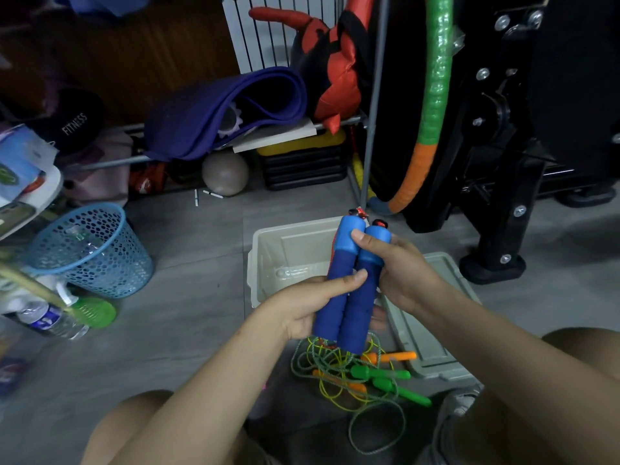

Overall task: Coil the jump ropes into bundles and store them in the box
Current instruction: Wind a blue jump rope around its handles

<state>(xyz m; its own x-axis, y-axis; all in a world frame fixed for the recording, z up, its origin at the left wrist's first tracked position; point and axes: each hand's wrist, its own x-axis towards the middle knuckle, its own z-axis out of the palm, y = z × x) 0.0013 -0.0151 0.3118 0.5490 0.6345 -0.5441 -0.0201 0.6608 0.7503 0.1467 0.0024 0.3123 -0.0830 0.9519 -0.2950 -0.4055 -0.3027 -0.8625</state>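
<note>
Blue handles (352, 283): two foam-covered jump-rope handles were held side by side and upright, over the near edge of the box.
Left hand (312, 307): its grip was clamped around the lower dark-blue foam, thumb laid across the front.
Right hand (399, 273): its grip was clamped on the upper light-blue part of the right handle, thumb between the two caps.
Rope of this pair: mostly hidden behind the handles; only a reddish strand showed at the caps.
Box (268, 243): open, beige, on the floor directly beyond the hands; nothing could be made out inside.
Lid (432, 330): lay flat just right of the box, under the right forearm.
Loose ropes (355, 374): green and orange handles in tangled cord on the floor below the hands.
Step in hand, judged: keep both handles aligned in one hand while the other gathers the cord into even loops.
Edges: the near box rim sat close under the handles.
Open room: bare floor tiles lay to the left, short of the blue basket (90, 250).
</note>
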